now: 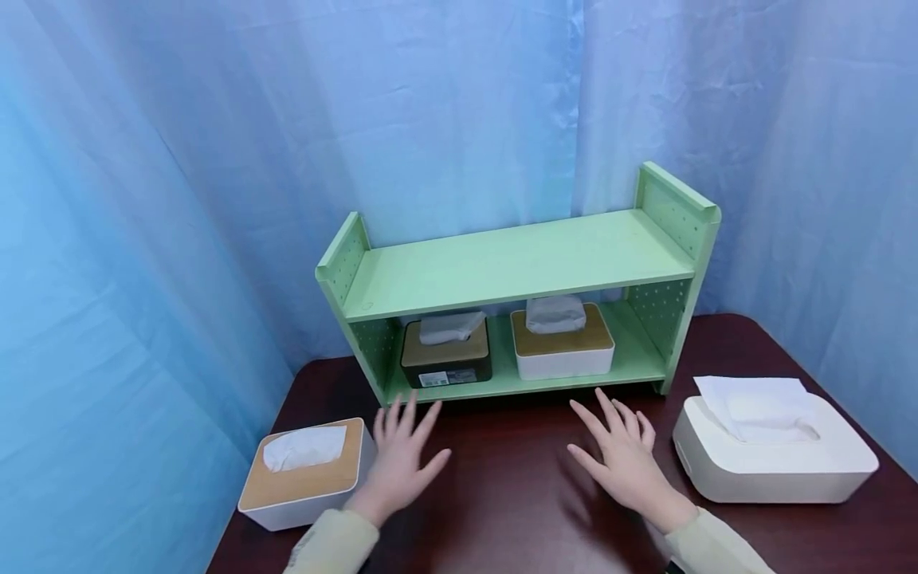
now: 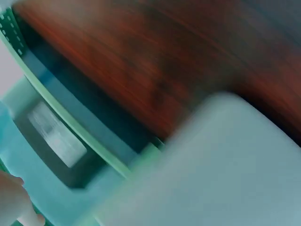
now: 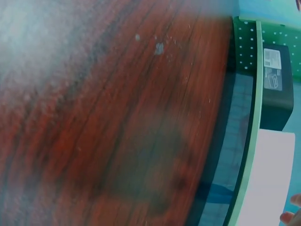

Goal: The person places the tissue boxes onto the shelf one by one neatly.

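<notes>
Both hands hover palm-down over the dark wooden table [image 1: 502, 494], holding nothing. The left hand [image 1: 402, 462] has its fingers spread and straight, its grip apart, just beside the wood-lidded white tissue box [image 1: 308, 474] that sits at the table's near left corner; hand and box look close but I cannot tell whether they touch. The right hand [image 1: 624, 458] is likewise splayed, grip apart, near the large white tissue box [image 1: 774, 454], which lies to the right of the hands with a sheet pulled up through its top slot, ready to be drawn.

Beyond the fingertips stands the green two-tier shelf [image 1: 516, 263], its back close to the blue curtain [image 1: 215, 199]. On the shelf's lower tier, side by side, rest a dark tissue box [image 1: 446, 359] at left and a white tissue box [image 1: 562, 344] at right, each with a brownish lid and a tissue poking out. The shelf's top board carries nothing. The wrist views are blurred; the right one shows the table grain and the shelf's edge with the dark box's label.
</notes>
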`<state>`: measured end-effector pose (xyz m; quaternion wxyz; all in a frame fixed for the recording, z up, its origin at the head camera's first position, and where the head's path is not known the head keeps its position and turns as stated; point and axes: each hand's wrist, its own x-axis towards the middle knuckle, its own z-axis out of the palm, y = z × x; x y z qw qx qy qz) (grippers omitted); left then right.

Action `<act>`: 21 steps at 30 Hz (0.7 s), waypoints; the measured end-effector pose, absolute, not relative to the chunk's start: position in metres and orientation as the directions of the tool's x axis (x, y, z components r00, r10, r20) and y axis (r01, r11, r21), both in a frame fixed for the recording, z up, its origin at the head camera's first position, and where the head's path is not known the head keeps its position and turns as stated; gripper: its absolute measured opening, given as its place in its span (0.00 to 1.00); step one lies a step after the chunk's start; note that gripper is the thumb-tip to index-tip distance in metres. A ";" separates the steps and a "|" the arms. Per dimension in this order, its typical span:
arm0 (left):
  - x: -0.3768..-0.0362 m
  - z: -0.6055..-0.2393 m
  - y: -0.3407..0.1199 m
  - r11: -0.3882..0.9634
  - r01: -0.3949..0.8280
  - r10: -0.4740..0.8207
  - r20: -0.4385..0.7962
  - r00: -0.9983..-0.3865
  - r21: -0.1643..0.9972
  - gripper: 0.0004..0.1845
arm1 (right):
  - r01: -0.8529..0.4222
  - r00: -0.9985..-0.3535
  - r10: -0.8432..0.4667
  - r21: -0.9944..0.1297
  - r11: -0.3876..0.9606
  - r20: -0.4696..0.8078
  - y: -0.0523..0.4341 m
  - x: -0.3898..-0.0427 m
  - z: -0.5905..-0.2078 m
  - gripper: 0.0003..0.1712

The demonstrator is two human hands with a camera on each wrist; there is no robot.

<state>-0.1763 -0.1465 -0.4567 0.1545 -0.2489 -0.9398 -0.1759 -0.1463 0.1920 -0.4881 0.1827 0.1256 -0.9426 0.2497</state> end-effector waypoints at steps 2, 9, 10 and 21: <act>-0.174 -0.456 -0.171 0.826 0.513 0.389 0.424 -0.818 0.232 0.36 | -0.332 -0.903 -0.152 -0.430 0.840 0.401 0.190 -0.144 -0.489 0.35; -0.165 -0.452 -0.273 0.893 0.380 0.241 0.455 -0.857 0.242 0.36 | -0.346 -0.897 -0.156 -0.437 0.830 0.414 0.186 -0.138 -0.491 0.36; -0.164 -0.451 -0.287 0.902 0.339 0.205 0.425 -0.882 0.268 0.36 | -0.348 -0.896 -0.157 -0.436 0.830 0.416 0.186 -0.138 -0.491 0.36; -0.169 -0.458 -0.354 0.892 -0.131 -0.046 -0.201 -0.979 0.433 0.52 | -0.361 -0.903 -0.156 -0.509 0.782 0.400 0.184 -0.147 -0.486 0.38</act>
